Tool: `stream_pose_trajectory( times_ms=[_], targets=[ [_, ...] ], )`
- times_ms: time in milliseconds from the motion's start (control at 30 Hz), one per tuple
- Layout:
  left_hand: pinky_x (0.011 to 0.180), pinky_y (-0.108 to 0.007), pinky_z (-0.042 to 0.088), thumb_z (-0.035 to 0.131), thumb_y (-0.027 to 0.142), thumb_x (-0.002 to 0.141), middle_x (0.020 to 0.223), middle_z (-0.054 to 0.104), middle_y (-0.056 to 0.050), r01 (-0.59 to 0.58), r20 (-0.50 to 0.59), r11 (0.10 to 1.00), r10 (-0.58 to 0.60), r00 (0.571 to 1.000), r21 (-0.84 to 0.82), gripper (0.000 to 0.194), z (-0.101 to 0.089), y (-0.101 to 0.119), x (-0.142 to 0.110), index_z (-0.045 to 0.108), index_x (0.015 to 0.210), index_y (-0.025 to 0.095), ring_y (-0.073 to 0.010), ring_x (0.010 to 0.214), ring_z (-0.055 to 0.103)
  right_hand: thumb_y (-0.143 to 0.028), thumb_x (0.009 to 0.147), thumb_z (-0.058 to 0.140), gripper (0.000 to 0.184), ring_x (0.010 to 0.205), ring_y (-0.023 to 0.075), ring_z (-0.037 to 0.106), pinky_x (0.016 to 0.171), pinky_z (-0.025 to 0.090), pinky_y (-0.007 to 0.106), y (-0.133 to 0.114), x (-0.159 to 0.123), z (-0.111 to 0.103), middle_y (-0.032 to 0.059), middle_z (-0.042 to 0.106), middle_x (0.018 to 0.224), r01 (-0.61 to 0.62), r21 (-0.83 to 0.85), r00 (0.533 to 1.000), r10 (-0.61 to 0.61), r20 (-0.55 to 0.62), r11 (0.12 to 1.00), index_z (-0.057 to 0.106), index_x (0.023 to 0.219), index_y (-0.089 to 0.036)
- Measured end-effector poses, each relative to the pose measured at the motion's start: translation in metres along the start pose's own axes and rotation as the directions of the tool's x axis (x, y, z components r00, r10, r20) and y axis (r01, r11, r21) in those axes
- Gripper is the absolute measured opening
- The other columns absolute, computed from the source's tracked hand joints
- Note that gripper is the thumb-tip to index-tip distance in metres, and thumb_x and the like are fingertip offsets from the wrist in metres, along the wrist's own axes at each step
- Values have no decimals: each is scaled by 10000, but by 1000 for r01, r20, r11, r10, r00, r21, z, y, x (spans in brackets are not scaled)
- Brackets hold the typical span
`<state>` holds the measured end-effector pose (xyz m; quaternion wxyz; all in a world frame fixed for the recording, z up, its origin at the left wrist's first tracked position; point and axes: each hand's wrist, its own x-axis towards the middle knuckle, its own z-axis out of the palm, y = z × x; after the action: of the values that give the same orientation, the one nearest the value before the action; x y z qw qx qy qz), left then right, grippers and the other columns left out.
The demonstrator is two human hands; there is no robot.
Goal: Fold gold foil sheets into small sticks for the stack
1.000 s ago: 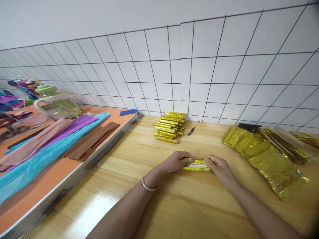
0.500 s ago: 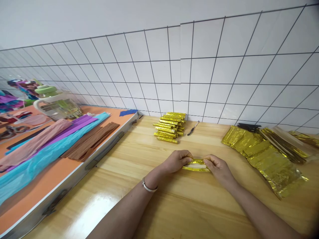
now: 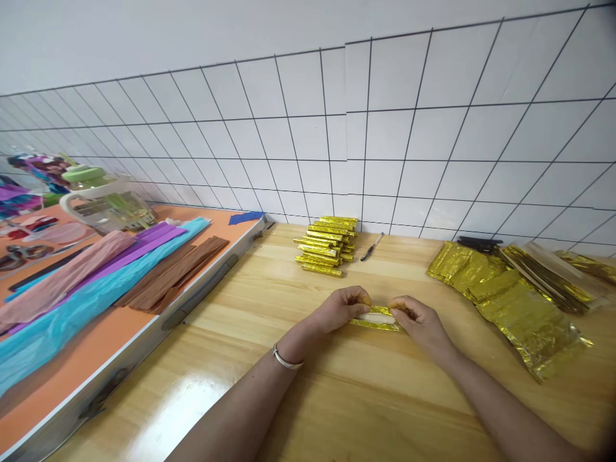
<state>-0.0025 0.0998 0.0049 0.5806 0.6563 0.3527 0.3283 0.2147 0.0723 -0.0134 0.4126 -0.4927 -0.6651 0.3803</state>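
Both my hands rest on the wooden table [image 3: 337, 398], pinching one narrow stick partly wrapped in gold foil [image 3: 378, 317]. My left hand [image 3: 341, 309] grips its left end with curled fingers, a silver bracelet on the wrist. Closed on the right end is my right hand [image 3: 418, 323]. A pale strip shows along the stick between the foil edges. Behind my hands stands a stack of gold-wrapped sticks [image 3: 327, 245].
Loose gold foil sheets [image 3: 514, 301] and a pile of thin sticks [image 3: 553, 273] lie at the right. A black pen [image 3: 372, 247] sits by the tiled wall. An orange board at the left [image 3: 96, 346] carries coloured crepe paper strips [image 3: 96, 276] and a clear jug [image 3: 103, 202].
The hands and the foil-wrapped stick have shifted slightly away from me; the fingers keep working the foil. Nothing else has moved.
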Motion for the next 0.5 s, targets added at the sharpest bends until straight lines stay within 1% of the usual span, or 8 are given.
stream_pose_trajectory(
  times_ms=[67,200,333,500],
  targets=[
    [528,-176,307,635,376,744,668,500,23,12,6,997,-12,1000,-82,270,0,2,0,576,802,119,-63,575,414,-379,779,558,219,694,157,548,611,430,260,0,0,-1,17,623,794,-31,64,999,30,20,997,634,888,-205],
    [472,-168,297,650,428,730,665,515,20,80,14,982,-79,997,-173,333,0,5,-3,599,841,119,-51,528,407,-371,779,580,218,670,137,526,593,412,245,-4,0,-4,10,604,784,-77,147,997,72,39,986,627,896,-194],
    [442,-163,328,658,484,705,664,520,19,131,2,962,-135,991,-241,402,2,6,-5,607,878,126,-53,510,434,-373,790,577,223,703,141,529,618,419,249,-7,-1,-5,19,595,812,-58,149,998,54,32,987,637,902,-190],
    [428,-167,338,621,496,739,674,537,6,170,43,949,-164,985,-265,416,2,5,-6,617,921,122,-63,513,461,-375,796,576,218,735,148,533,641,425,252,-6,-1,-4,21,588,809,-13,129,1000,14,-3,992,649,887,-192]
  ],
)
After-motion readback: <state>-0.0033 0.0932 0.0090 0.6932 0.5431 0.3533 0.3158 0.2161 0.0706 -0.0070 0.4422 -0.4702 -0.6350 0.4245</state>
